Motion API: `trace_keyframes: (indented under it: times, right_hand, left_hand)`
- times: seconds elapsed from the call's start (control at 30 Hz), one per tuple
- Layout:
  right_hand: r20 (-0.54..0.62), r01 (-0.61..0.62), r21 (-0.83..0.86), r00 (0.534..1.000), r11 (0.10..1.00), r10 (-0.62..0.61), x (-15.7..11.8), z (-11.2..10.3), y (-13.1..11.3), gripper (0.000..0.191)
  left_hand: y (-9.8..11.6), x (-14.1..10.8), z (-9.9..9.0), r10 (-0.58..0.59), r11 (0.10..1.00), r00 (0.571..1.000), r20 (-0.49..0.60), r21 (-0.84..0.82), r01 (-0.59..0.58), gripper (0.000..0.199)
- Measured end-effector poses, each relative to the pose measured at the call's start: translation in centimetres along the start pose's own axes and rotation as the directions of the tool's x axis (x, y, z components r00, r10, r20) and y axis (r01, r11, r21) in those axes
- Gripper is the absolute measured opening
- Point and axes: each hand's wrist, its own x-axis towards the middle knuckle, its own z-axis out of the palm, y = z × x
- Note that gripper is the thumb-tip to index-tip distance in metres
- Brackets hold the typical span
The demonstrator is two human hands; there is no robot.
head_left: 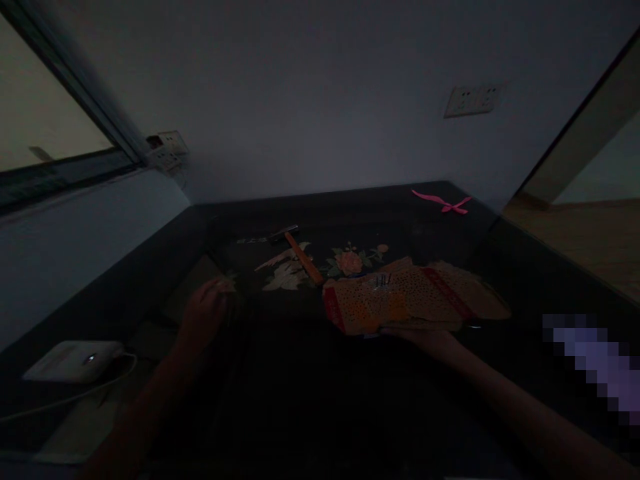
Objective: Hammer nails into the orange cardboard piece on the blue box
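A brown cardboard piece (425,293) with red bands and many dark dots is over the right half of the dark table. My right hand (420,337) grips its near edge, with the fingers partly hidden beneath it. Several small shiny pieces, perhaps nails, lie on the cardboard near its left part. My left hand (209,297) is low over the left part of the table, dim and blurred, and I cannot make out its fingers clearly. A hammer (304,259) with a wooden handle lies between the hands, its metal head pointing away.
The dark table (320,213) has a printed flower pattern and meets a wall at the back. A pink ribbon (453,207) lies at the back right. At the left are a white device (75,361) and its cable. A pixelated purple patch is at the right.
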Motion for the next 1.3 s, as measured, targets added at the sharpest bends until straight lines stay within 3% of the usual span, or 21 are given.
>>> trace_keyframes:
  times: [0.07,0.2,0.27,0.37,0.47,0.57,0.83,1.3]
  right_hand:
    - [-0.009,0.016,0.039,1.000,0.999,-0.015,0.0,0.4,0.2,0.025]
    - [0.011,0.025,0.108,1.000,0.994,-0.026,0.1,0.9,0.6,0.027]
    - [-0.003,-0.021,0.118,1.000,0.993,0.022,0.3,1.0,0.4,0.022]
    - [-0.056,-0.081,0.125,0.994,0.989,0.089,0.7,1.1,-0.5,0.021]
    - [-0.100,-0.094,0.147,0.989,0.985,0.109,1.0,1.2,-1.5,0.028]
    - [-0.091,-0.104,0.122,0.989,0.987,0.116,1.0,1.0,-2.1,0.024]
    - [-0.002,-0.053,0.088,0.999,0.995,0.054,0.5,0.7,-0.8,0.023]
    - [-0.006,-0.062,0.035,0.998,0.997,0.063,0.4,0.4,-1.2,0.021]
  left_hand:
    - [5.1,1.5,-1.7,0.053,0.989,0.995,-0.082,-0.136,-0.063,0.031]
    - [17.6,4.0,-3.7,0.300,0.840,0.954,-0.007,-0.472,-0.268,0.022]
    - [22.6,4.9,-3.4,0.408,0.771,0.912,0.029,-0.545,-0.328,0.023]
    - [26.8,6.2,-1.6,0.424,0.774,0.895,0.140,-0.568,-0.278,0.029]
    - [28.1,7.1,0.2,0.413,0.799,0.886,0.212,-0.551,-0.241,0.018]
    - [28.2,7.3,0.9,0.427,0.810,0.880,0.207,-0.520,-0.271,0.008]
    - [28.2,6.4,0.7,0.440,0.817,0.881,0.174,-0.484,-0.313,0.009]
    - [28.2,6.3,0.3,0.441,0.794,0.888,0.128,-0.517,-0.320,0.010]
